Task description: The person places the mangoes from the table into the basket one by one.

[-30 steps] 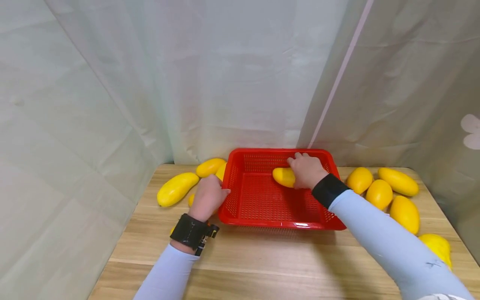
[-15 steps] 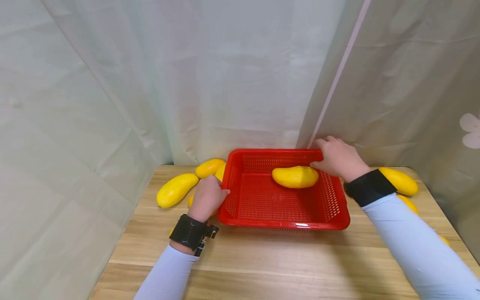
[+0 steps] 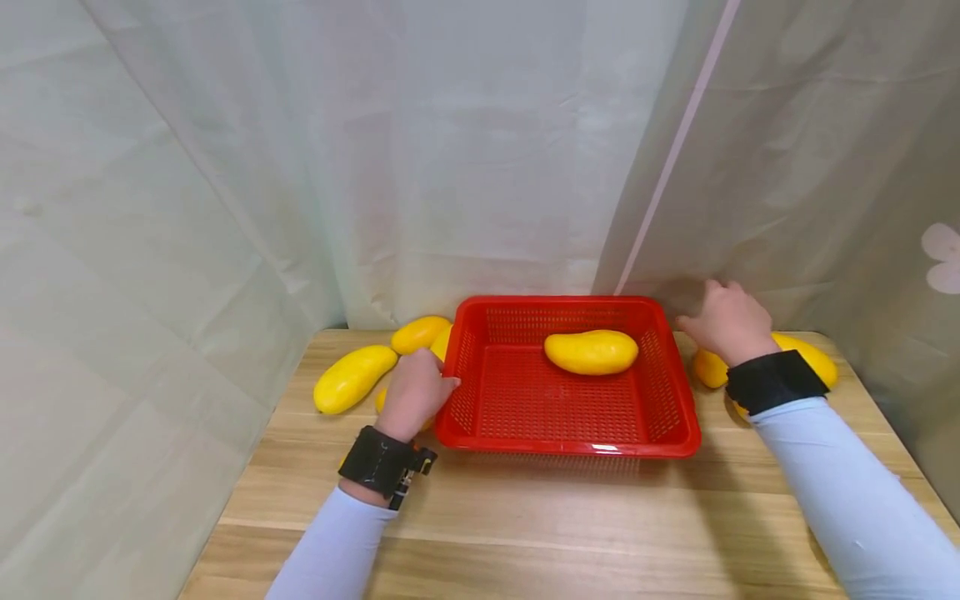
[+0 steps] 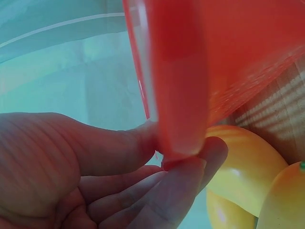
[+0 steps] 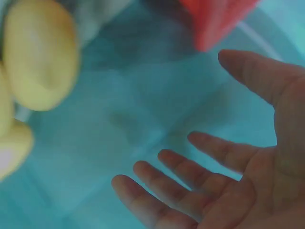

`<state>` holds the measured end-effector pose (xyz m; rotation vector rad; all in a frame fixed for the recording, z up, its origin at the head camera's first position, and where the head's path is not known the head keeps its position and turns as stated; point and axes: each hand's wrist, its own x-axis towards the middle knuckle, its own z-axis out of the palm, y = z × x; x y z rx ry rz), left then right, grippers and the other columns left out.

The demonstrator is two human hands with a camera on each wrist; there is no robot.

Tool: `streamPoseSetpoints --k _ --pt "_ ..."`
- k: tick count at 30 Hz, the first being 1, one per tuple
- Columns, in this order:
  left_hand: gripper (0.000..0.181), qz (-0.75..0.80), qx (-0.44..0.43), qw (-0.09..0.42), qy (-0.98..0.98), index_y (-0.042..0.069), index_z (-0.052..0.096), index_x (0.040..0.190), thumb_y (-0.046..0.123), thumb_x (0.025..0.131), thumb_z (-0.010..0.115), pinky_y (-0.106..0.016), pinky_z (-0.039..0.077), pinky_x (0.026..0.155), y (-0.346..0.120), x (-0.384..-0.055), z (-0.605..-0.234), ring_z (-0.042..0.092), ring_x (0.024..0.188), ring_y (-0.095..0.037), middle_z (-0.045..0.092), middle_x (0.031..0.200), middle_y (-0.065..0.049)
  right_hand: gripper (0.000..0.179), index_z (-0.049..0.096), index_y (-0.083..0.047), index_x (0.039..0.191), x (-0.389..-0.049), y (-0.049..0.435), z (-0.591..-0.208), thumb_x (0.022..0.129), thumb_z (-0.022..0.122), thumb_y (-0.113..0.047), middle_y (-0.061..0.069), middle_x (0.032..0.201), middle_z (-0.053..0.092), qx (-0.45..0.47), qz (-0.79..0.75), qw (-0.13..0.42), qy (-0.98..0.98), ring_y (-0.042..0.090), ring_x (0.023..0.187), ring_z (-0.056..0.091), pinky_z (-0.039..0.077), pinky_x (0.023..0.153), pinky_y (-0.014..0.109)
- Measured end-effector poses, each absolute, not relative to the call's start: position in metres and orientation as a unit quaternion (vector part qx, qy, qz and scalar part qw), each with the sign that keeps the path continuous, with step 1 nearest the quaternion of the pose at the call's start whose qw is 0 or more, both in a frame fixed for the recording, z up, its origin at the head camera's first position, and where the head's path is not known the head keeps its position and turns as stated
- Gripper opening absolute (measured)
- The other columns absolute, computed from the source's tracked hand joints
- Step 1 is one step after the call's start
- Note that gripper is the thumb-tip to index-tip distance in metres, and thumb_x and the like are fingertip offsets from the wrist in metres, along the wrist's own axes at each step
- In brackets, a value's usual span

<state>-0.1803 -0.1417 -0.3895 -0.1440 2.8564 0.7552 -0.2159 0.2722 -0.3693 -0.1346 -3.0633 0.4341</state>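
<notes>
A red plastic basket (image 3: 517, 446) with perforated walls stands at the back of the table, one long yellow mango-like fruit (image 3: 591, 352) lying inside it. My left hand (image 3: 414, 390) pinches the basket's left rim; in the left wrist view the thumb is on one side of the rim (image 4: 181, 95) and the fingers curl on the other. To the right of the basket, my right hand (image 3: 729, 321) hovers over another yellow fruit (image 3: 709, 368). Its fingers are spread with nothing in them in the right wrist view, where yellow fruits (image 5: 40, 55) appear at left.
Left of the basket lie several yellow fruits (image 3: 355, 379), some partly covered by my left hand. At right, my wrist and sleeve partly hide a long yellow fruit (image 3: 813, 358) and others. A pale curtain (image 3: 487, 167) hangs right behind the wooden table (image 3: 525, 533).
My right hand has let go of the fruit in the basket and moved right, past the rim, to above the fruits at the right. My left hand has stayed on the rim.
</notes>
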Motion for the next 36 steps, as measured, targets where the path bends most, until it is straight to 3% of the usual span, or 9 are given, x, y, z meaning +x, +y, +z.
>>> streamPoseSetpoints --k 5,11,20,29,36 --pt "0.020 0.267 -0.042 0.092 0.958 0.005 0.060 0.086 0.021 0.081 0.071 -0.025 0.047 0.050 -0.142 -0.180 -0.388 0.055 0.055 -0.018 0.058 0.066 -0.005 0.046 0.053 0.005 0.093 -0.216 0.291 -0.386 0.083 0.060 -0.039 0.020 0.083 0.051 -0.081 0.140 -0.014 -0.987 0.035 0.073 0.047 0.043 0.057 0.044" --pt "0.019 0.262 -0.027 0.106 0.959 0.006 0.060 0.084 0.020 0.079 0.072 -0.026 0.047 0.052 -0.144 -0.184 -0.383 0.056 0.056 -0.018 0.058 0.067 -0.004 0.041 0.055 -0.001 0.075 -0.211 0.297 -0.397 0.087 0.055 -0.041 0.012 0.067 0.049 -0.106 0.127 -0.052 -0.985 0.032 0.064 0.046 0.039 0.056 0.041" --pt "0.021 0.256 -0.018 0.129 0.958 0.004 0.057 0.087 0.015 0.077 0.073 -0.028 0.047 0.052 -0.143 -0.194 -0.379 0.056 0.059 -0.020 0.058 0.072 -0.008 0.041 0.057 -0.002 0.075 -0.215 0.300 -0.414 0.090 0.052 -0.039 0.012 0.067 0.051 -0.117 0.123 -0.096 -0.981 0.030 0.063 0.048 0.041 0.057 0.040" --pt "0.024 0.274 -0.030 0.148 0.950 0.003 0.055 0.091 0.014 0.078 0.073 -0.028 0.048 0.051 -0.142 -0.202 -0.378 0.058 0.059 -0.022 0.058 0.075 -0.010 0.040 0.058 0.002 0.080 -0.220 0.298 -0.424 0.087 0.055 -0.038 0.016 0.072 0.054 -0.115 0.106 -0.093 -0.983 0.032 0.063 0.053 0.044 0.053 0.042" --pt "0.024 0.262 -0.034 0.146 0.953 0.004 0.056 0.088 0.016 0.077 0.074 -0.028 0.048 0.049 -0.141 -0.204 -0.378 0.057 0.057 -0.022 0.058 0.072 -0.010 0.029 0.057 0.003 0.079 -0.221 0.297 -0.431 0.077 0.060 -0.026 0.016 0.069 0.053 -0.099 0.101 -0.068 -0.988 0.031 0.059 0.051 0.045 0.050 0.041"
